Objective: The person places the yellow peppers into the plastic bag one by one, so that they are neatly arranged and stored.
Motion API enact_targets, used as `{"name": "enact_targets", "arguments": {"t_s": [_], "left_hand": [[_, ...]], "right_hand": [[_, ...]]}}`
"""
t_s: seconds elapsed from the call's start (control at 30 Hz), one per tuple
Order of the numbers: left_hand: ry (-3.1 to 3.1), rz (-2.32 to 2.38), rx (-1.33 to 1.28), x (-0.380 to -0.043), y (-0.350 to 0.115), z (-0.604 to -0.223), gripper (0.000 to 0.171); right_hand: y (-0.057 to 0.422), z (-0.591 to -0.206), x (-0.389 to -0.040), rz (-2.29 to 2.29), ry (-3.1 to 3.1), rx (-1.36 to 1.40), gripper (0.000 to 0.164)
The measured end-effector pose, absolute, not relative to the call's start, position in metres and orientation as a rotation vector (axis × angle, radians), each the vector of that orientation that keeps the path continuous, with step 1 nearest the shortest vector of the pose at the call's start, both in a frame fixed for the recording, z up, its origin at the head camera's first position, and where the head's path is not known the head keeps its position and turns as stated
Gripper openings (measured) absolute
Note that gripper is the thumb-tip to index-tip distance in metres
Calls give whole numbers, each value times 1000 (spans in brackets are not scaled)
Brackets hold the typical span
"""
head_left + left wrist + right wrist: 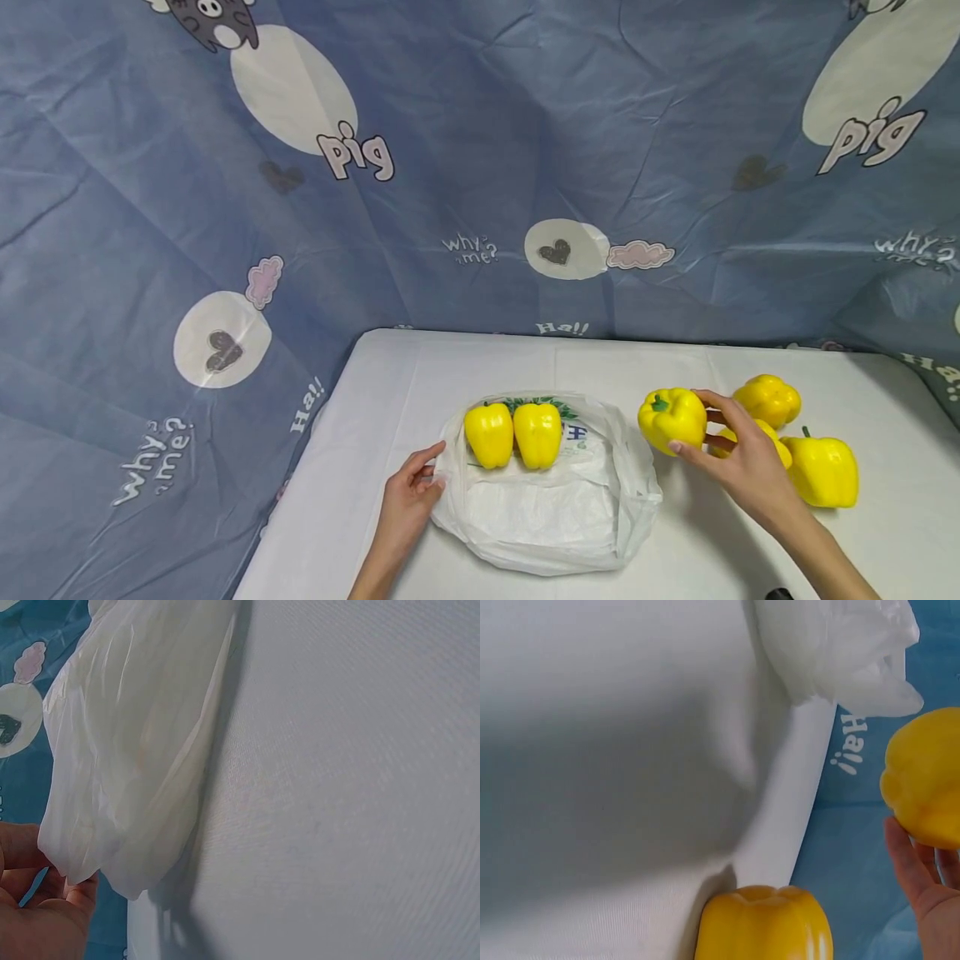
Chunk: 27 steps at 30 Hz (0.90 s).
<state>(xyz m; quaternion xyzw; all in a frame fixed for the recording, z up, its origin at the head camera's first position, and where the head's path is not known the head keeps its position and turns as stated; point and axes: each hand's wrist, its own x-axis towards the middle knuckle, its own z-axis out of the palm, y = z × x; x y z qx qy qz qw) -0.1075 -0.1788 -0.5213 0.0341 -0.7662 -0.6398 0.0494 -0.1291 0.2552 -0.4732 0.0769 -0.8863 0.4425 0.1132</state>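
In the head view, a white plastic bag (540, 517) lies spread open on the table, with two yellow bell peppers (489, 435) side by side inside it. My left hand (408, 496) pinches the bag's left edge between thumb and fingers; the left wrist view shows the bag's rim (120, 847) at the fingertips. To the right of the bag, my right hand (750, 458) grips a yellow bell pepper (671, 421) with a green stem, raised above the table. That same pepper (930, 776) appears at the right of the right wrist view.
Three more yellow peppers (823, 472) rest on the white table (615, 358) around the right hand, one partly hidden by it. A blue printed cloth (465, 192) hangs behind the table. Part of a black object (780, 594) shows at the bottom edge.
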Motion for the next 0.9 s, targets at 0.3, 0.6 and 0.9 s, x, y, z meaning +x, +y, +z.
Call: {"name": "enact_targets", "arguments": {"t_s": [0.3, 0.6, 0.9], "left_hand": [[-2344, -1941, 96, -107, -179, -522, 53], [-2324, -1950, 101, -107, -179, -521, 52], [-2330, -1956, 109, -107, -179, -519, 53]], "right_hand": [[244, -473, -123, 1383, -2543, 226, 70], [234, -471, -118, 1566, -2500, 190, 66], [222, -472, -117, 1699, -2445, 263, 72]]}}
